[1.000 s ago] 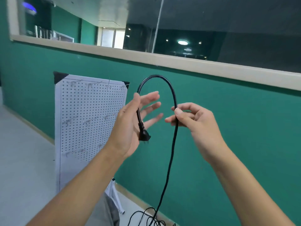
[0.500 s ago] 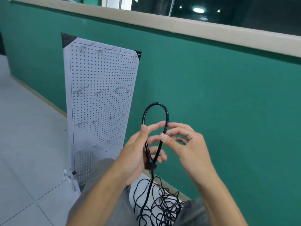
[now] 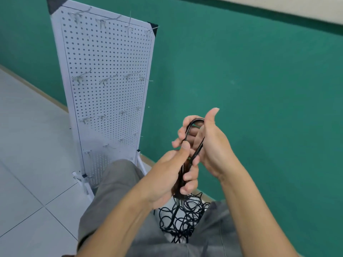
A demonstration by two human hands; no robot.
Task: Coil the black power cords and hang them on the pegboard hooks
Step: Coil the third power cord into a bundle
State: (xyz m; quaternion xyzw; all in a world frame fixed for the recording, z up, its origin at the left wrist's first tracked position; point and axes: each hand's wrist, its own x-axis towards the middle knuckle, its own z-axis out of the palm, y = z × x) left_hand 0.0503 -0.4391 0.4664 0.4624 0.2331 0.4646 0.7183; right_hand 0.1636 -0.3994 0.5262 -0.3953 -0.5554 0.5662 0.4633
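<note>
Nearest, below both wrists, the loose cord (image 3: 182, 217) lies in a black tangle on the floor between the knees, and one strand rises from it straight into the left hand (image 3: 172, 175).

The left hand grips the cord's two legs together, fingers curled round them and thumb laid on top; the plug is hidden inside the fist, if it is there at all. Just above that fist stands the first loop (image 3: 193, 127), a narrow upright bend.

The right hand (image 3: 211, 145) is beside and slightly beyond the left, fingers curled behind the loop's top and thumb pointing up, free of the cord. Whether those fingers actually clamp the cord or only steady it I cannot tell.

The step in hand looks like the first turn of the coil. To do it well, the left hand should probably stay the anchor, and the right should draw fresh cord up from the tangle and lay each turn the same size as this one. This loop seems tight; wider turns would likely sit better on a hook (image 3: 105, 81). Pulling slowly should stop the tangle below from knotting or lifting in a lump.

Beyond the hands, to their left, the pegboard (image 3: 111, 101) stands against the green wall, rows of bare metal hooks on it, none carrying a cord yet.
</note>
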